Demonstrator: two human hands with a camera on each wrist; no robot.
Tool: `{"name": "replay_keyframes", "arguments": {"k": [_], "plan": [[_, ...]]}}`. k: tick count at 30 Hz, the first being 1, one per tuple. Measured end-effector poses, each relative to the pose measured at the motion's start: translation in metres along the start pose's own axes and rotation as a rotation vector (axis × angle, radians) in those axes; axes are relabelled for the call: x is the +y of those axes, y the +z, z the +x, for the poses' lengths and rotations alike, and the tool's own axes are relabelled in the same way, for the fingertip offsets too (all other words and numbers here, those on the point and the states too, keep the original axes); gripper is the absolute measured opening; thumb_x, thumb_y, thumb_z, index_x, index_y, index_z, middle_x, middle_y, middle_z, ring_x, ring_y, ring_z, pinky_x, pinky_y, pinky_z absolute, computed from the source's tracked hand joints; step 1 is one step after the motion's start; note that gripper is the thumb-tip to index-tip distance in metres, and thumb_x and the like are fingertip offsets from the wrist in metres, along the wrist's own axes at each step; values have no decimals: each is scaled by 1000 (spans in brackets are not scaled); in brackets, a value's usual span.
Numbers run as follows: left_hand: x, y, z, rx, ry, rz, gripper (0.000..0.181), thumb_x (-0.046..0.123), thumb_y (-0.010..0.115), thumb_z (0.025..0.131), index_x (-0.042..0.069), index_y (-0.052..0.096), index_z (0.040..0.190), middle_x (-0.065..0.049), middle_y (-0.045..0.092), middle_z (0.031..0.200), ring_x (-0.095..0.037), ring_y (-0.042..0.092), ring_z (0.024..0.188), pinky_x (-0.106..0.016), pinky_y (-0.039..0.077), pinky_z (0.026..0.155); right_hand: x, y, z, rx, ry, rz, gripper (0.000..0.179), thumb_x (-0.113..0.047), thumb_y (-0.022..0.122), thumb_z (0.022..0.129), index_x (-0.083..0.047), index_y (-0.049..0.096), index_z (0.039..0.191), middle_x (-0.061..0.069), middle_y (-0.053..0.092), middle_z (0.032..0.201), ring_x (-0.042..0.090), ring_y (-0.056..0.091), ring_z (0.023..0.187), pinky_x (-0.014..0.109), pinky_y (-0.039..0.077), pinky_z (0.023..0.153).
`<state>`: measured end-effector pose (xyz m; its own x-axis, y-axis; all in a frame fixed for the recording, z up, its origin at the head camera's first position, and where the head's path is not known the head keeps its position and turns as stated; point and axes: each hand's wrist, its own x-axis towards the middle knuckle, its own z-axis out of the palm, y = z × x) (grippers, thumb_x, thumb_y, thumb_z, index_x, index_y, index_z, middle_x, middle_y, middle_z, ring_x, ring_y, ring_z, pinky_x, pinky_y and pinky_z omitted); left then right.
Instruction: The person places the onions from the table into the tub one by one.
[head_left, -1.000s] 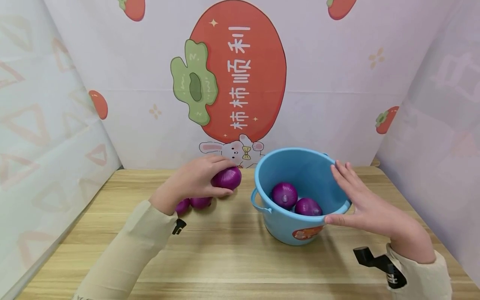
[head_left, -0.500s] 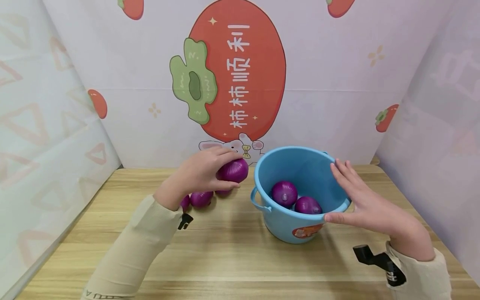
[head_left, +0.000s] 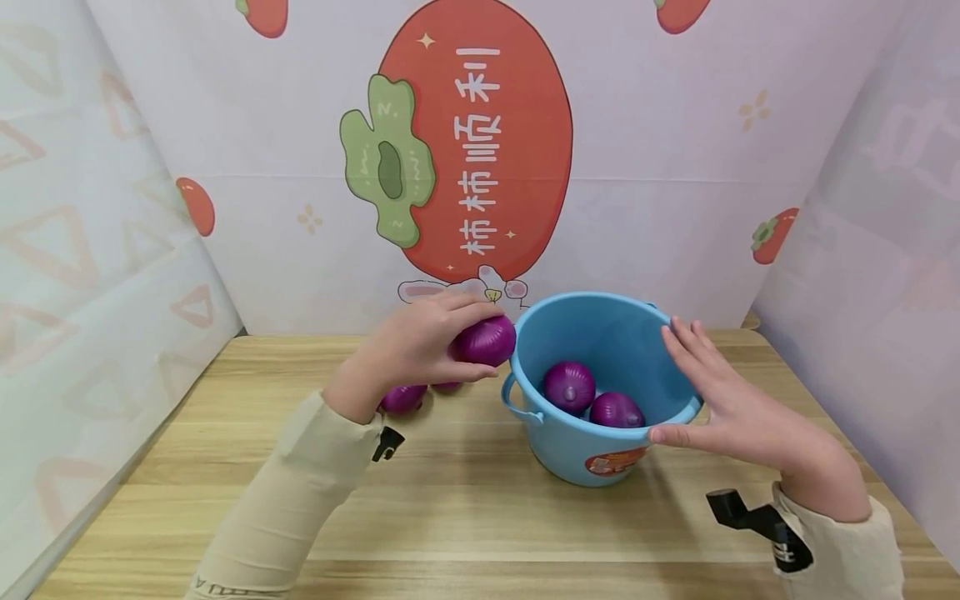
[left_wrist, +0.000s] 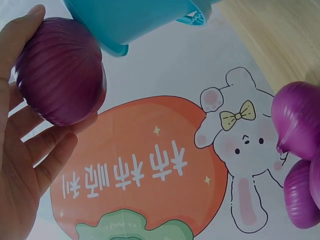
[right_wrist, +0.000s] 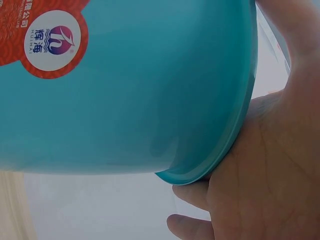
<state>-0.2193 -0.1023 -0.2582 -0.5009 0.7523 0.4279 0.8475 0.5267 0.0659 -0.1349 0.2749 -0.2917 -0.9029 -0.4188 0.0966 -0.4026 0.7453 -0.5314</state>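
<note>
Purple onion (head_left: 487,341) between left fingers (head_left: 471,314) and thumb (head_left: 471,372).

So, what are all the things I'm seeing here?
Bucket: 1, light blue, on table, right of centre
Table: 1, light brown, beneath bucket
Sticker: 1, reddish, on bucket
Onions inside: 2, purple, in bucket
Loose onions: 3, purple, on table, left of bucket
Held onion: 1, purple, beside bucket
Printed walls: 3, whitish, behind and beside table
Left hand: 1, bare, gripping held onion
Right hand: 1, bare, at bucket rim
Sleeves: 2, cream, behind the hands
Wrist fittings: 2, black, at sleeve ends
</note>
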Motion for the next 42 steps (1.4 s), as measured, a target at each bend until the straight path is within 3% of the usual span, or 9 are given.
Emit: {"name": "replay_keyframes", "arguments": {"k": [9, 19, 33, 42], "plan": [[2, 1, 1, 29, 14, -23, 65, 46, 83, 77, 13, 63, 130, -2, 66, 120, -17, 62, 108, -34, 61, 83, -1, -1, 1, -3, 11, -16, 118, -42, 81, 79, -16, 1, 161, 7, -9, 169, 34, -19, 154, 83, 21, 100], [6, -1, 7, 74, 70, -28, 70, 47, 84, 76, 13, 62, 133, -3, 65, 127, -18, 62, 115, -35, 60, 88, -1, 0, 0, -2, 4, -1, 117, -41, 81, 79, -16, 1, 161, 5, -11, 168, 31, -21, 153, 84, 17, 102], [18, 3, 25, 144, 162, -45, 72, 48, 84, 75, 8, 62, 132, -7, 66, 127, -20, 63, 116, -33, 58, 92, 1, 1, 0, 2, -4, 3, 117, -40, 82, 79, -16, 1, 161, 5, -11, 168, 32, -21, 153, 84, 17, 101], [25, 13, 34, 130, 203, -64, 71, 48, 83, 76, 9, 63, 131, -6, 67, 125, -18, 63, 116, -29, 58, 90, 1, 0, 0, -5, 6, -11, 118, -41, 82, 79, -16, 2, 161, 5, -11, 168, 34, -20, 153, 84, 22, 98]]}}
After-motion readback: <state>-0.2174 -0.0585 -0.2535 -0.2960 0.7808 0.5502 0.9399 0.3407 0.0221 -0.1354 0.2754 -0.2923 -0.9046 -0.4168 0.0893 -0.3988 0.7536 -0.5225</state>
